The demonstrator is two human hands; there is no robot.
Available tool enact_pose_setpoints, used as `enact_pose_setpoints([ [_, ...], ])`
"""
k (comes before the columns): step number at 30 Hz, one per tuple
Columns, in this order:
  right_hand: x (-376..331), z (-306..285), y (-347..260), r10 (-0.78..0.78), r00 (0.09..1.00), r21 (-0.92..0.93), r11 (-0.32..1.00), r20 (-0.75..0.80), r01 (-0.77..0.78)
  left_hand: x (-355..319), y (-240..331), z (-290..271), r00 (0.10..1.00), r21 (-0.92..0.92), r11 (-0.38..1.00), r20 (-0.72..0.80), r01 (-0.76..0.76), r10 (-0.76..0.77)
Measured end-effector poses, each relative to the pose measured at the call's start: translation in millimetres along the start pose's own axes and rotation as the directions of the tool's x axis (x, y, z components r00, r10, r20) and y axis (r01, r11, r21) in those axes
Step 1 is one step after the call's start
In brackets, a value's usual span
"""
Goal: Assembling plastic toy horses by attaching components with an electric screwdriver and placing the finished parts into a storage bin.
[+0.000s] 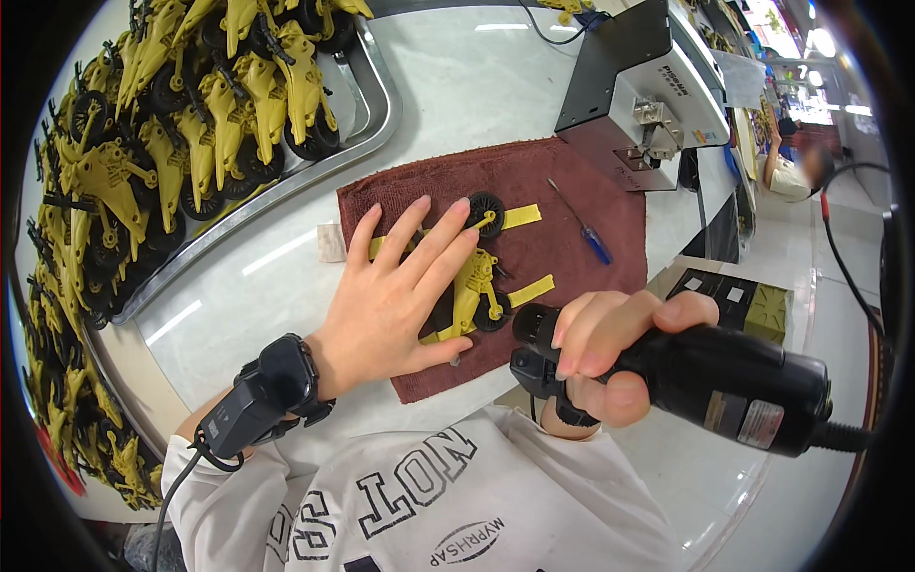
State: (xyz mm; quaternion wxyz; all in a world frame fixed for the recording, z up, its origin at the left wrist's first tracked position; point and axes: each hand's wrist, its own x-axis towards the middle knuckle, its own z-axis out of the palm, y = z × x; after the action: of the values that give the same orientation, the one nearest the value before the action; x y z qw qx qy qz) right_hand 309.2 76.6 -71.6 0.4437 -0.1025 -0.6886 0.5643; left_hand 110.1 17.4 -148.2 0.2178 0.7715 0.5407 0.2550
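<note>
One left hand (386,303) splayed over one yellow motorbike (469,289), right hand (618,338) clutching one black tool (729,372), one screwdriver (596,244)

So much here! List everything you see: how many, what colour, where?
table: one, white, centre
towel: one, maroon, on the table
toy motorcycle: one, yellow and black, on the towel
flat strips: several, yellow, on the towel
screwdriver: one, blue-handled, right side of towel
small block: one, whitish, left of towel
piled toy motorcycles: uncountable, yellow and black, left
tray: one, silver, upper left
boxy machine: one, silver and black, upper right
box: one, black and green, right
other person: one, pale top, far right
electric screwdriver: one, black, lower right
shirt: one, white, bottom
wrist devices: two, black, one per wrist
left grip: one, bare, over the toy motorcycle
right grip: one, bare, around the electric screwdriver
</note>
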Motion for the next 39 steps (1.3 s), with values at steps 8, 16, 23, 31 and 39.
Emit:
enact_pose_setpoints([
  [8, 7, 2, 1, 0.027, 0.998, 0.019, 0.999, 0.057, -0.028, 2, -2, 1, 1.000, -0.011, 1.000, -0.004, -0.005, 0.005],
  [16, 40, -28, -10, -0.247, 0.968, -0.160, 0.955, 0.034, 0.250, -2, -3, -1, 1.000, 0.017, 1.000, -0.002, 0.008, -0.008],
  [23, 127, -107, 1, -0.460, 0.694, -0.580, 0.811, -0.554, 0.075, 1, 1, 0, 1.000, 0.003, 1.000, -0.008, -0.014, 0.014],
  [31, 36, -14, -17, -0.086, 0.963, 0.025, 0.995, -0.255, 0.095, 2, 3, -3, 1.000, -0.005, 1.000, -0.018, -0.004, 0.004],
  [39, 11, 33, -14, -0.098, 0.992, 0.083, 0.992, 0.079, 0.091, -1, -3, 0, 1.000, -0.025, 1.000, -0.015, -0.005, 0.005],
])
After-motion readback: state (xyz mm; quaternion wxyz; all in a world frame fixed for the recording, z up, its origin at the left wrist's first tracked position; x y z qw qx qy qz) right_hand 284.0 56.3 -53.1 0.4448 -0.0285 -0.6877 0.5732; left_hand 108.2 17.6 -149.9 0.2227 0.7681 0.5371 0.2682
